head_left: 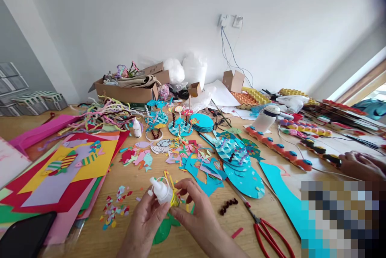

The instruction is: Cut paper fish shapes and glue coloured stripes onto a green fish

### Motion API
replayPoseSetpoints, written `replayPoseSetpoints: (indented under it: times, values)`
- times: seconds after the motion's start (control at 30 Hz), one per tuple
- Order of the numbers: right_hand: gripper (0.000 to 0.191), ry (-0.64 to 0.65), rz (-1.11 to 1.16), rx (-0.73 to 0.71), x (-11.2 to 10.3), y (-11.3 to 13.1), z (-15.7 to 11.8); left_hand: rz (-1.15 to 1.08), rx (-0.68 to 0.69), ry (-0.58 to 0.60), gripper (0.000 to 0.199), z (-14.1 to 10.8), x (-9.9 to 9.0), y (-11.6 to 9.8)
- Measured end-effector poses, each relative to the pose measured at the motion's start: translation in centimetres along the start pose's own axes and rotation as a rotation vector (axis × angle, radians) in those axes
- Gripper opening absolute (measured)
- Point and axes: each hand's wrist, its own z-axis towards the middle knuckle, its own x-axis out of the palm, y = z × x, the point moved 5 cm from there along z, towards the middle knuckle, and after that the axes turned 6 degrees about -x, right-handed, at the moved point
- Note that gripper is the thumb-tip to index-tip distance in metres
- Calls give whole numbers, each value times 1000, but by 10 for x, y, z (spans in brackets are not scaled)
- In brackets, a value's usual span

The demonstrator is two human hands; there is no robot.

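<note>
A small white glue bottle (163, 192) with a pointed nozzle is in my left hand (147, 217), tilted, its fingers wrapped round it. Close on the right, my right hand (196, 209) has its thumb and fingers curled near the bottle's side and some small yellow pieces; whether it grips anything is hard to make out. Below the hands lies a green paper shape (163, 230), partly covered by them. Tiny coloured paper bits (116, 209) are scattered to the left. A brown twisted pipe cleaner (228, 206) rests to the right.
Red-handled scissors (273, 236) lie front right, by blue paper (282, 189). Coloured sheets (99, 161) and a black phone (27, 234) are at left. Paper fish, scraps, a second glue bottle (136, 128) and boxes (126, 91) stand behind. Another person's hands (360, 165) are at far right.
</note>
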Motion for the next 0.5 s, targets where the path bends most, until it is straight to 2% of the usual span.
replayPoseSetpoints:
  times: [0.1, 0.17, 0.27, 0.33, 0.5]
  values:
    - [22, 69, -258, -107, 6, 15, 10, 50, 76, -23, 39, 7, -1, 1]
    - [18, 95, -343, -156, 9, 24, 18, 106, 136, 16, 33, 9, -2, -3]
    - [19, 80, -431, -164, -1, 24, 39, 250, 190, 52, 36, 5, -12, -11]
    - [20, -12, -498, -83, -22, 11, 63, 396, 240, 6, 36, -1, -23, -15]
    - [21, -192, -633, 129, -80, -49, 135, 607, 450, -105, 18, -20, -40, -13]
